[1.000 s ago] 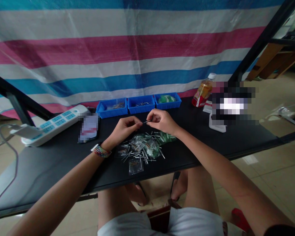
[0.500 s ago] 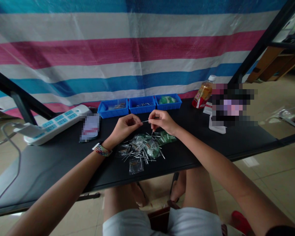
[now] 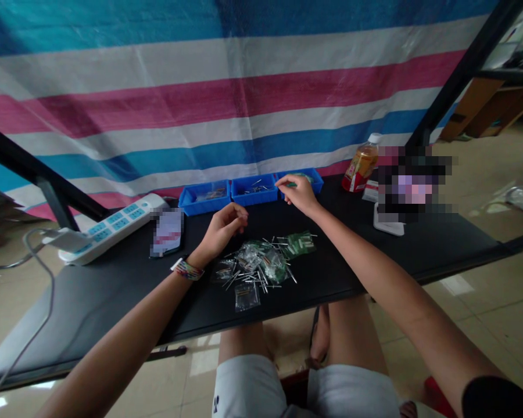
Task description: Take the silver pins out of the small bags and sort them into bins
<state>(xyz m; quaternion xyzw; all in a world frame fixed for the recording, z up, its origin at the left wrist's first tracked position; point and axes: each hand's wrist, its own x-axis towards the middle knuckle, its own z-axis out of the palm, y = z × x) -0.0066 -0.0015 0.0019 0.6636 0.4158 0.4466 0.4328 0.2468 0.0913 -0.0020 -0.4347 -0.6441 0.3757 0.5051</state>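
A striped tarp (image 3: 244, 98) in pink, white and blue hangs behind a long black table (image 3: 113, 290), and everything else sits on that dark top. At the left lies a white power strip (image 3: 108, 227) with its cable trailing off the edge; at the far right stands a bottle (image 3: 361, 164) of amber drink. Along the back edge three blue bins (image 3: 248, 190) sit side by side, touching. In front of the person a loose pile of small parts (image 3: 261, 267), clear packets, thin metal pins and green pieces, spreads over the middle of the table. The right hand (image 3: 298, 193) is stretched out to the gap between the middle and right bins, fingertips pressed together as if pinching a small green-tipped piece; it is too small to tell exactly what it is. The left hand (image 3: 224, 226) hovers above the table just behind the pile, fingers loosely curled toward the thumb, and I cannot tell whether it holds anything. To do this well, I judge the pinch should open only once the fingertips are well over the chosen bin, low inside its rim, since a piece this light would bounce or roll on the black top and be hard to find among the scattered pins.
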